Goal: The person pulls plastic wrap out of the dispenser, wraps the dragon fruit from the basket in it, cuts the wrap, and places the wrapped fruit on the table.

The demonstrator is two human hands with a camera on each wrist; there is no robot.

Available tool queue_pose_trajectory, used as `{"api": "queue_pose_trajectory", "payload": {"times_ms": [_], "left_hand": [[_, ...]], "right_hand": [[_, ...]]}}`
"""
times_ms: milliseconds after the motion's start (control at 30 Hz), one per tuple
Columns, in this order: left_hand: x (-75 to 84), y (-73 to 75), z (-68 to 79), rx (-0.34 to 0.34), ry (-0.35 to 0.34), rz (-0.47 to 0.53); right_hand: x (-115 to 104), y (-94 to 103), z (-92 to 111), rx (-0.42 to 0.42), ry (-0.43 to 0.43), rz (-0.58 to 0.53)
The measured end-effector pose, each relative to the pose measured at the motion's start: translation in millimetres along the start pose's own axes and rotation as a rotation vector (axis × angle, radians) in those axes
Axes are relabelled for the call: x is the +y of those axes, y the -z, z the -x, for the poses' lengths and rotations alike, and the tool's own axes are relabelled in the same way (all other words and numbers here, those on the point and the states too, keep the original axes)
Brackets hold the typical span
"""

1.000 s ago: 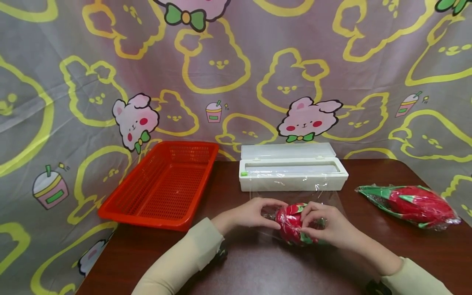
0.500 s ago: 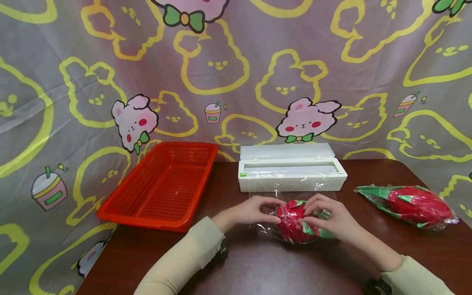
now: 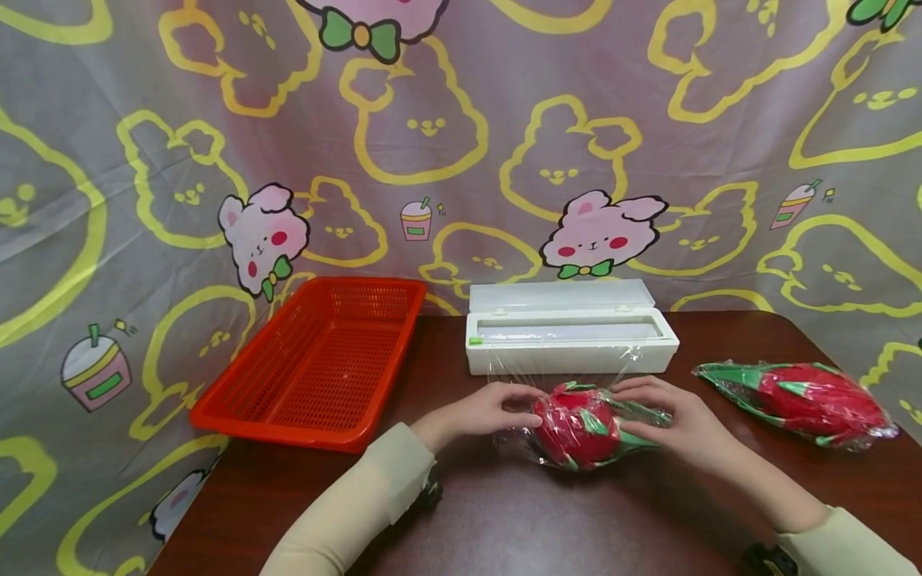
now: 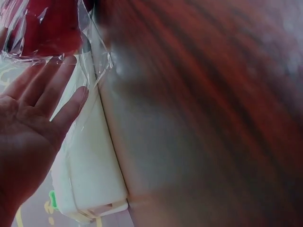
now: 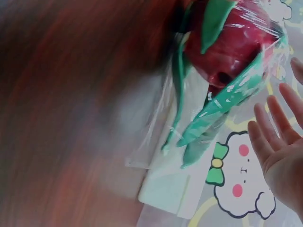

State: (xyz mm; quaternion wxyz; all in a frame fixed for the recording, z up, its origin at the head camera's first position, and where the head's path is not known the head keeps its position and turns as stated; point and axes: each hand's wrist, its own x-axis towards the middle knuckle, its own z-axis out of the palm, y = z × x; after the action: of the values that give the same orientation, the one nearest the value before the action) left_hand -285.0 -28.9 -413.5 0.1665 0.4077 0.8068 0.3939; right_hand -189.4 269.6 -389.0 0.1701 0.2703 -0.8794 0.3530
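A red dragon fruit point(image 3: 572, 432) with green leaf-like scales lies on the table in clear cling film, its leafy end toward the right. My left hand point(image 3: 490, 414) is at its left end; in the left wrist view those fingers point(image 4: 56, 87) are nearly straight and touch the film. On the other side is my right hand point(image 3: 680, 422), with fingers spread beside the green tips. The right wrist view shows the right hand point(image 5: 281, 142) relaxed and apart from the fruit. Film stretches from the fruit back to a white cling film dispenser point(image 3: 576, 362), whose lid is raised.
An orange-red plastic basket point(image 3: 374, 408) stands at the left of the brown table point(image 3: 504, 528). Another film-wrapped dragon fruit point(image 3: 821, 400) lies at the right. A patterned curtain point(image 3: 461, 120) hangs right behind the table.
The dragon fruit has turned over, so more of its red side and its green tips show. My right hand has moved right, off the fruit, and its fingers have opened; the left hand stays close.
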Motion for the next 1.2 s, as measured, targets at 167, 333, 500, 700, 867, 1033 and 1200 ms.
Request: {"api": "queue_pose_trajectory", "payload": {"times_ms": [167, 333, 500, 700, 867, 1033, 1200], "left_hand": [[-0.4, 1.1, 0.0, -0.002, 0.013, -0.012], [0.8, 1.2, -2.5, -0.003, 0.06, -0.021], [2.3, 3.4, -5.8, -0.011, 0.084, 0.009], [0.6, 4.5, -9.3, 0.006, 0.107, 0.05], [-0.7, 3.5, -12.5, 0.034, 0.152, 0.074], [-1.6, 2.2, -14.5, 0.062, 0.161, 0.122], [-1.4, 1.4, -14.7, 0.064, 0.158, 0.14]], "right_hand": [[8.3, -5.2, 2.7, -0.099, -0.062, 0.026], [11.8, -9.0, 2.2, -0.175, -0.149, 0.022], [12.5, -9.8, -1.1, -0.195, -0.144, 0.027], [13.7, -11.6, -7.0, -0.227, -0.155, 0.03], [17.2, -13.0, -11.6, -0.262, -0.205, 0.033], [19.1, -13.4, -15.2, -0.282, -0.235, 0.033], [19.7, -15.6, -15.8, -0.282, -0.21, 0.037]]}}
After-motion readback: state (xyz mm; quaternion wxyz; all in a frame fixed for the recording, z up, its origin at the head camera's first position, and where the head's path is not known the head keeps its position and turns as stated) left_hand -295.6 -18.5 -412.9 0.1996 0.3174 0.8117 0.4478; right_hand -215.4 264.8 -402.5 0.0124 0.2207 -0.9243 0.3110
